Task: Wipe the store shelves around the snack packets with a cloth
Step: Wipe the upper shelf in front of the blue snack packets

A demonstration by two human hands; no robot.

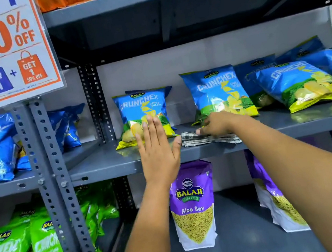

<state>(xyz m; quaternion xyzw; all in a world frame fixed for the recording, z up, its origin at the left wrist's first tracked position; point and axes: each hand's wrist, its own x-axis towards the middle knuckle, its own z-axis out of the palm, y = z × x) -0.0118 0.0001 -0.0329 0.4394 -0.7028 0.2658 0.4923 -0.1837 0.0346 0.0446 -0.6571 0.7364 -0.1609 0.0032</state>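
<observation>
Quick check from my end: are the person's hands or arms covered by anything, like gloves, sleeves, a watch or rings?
Nothing worn that shows. The left hand and the right hand are bare, with no gloves, and no rings visible on the fingers in view. Both forearms are uncovered down to the frame's lower edge: no sleeves, watch or wristband appear.

Both bare forearms reach forward and upward from the bottom edge, the right one coming in from the lower right. The left hand (157,149) is flat and open, fingers straight, together and pointing up, its back toward the camera. The right hand (217,125) is palm down, fingers curled and pointing left.
</observation>
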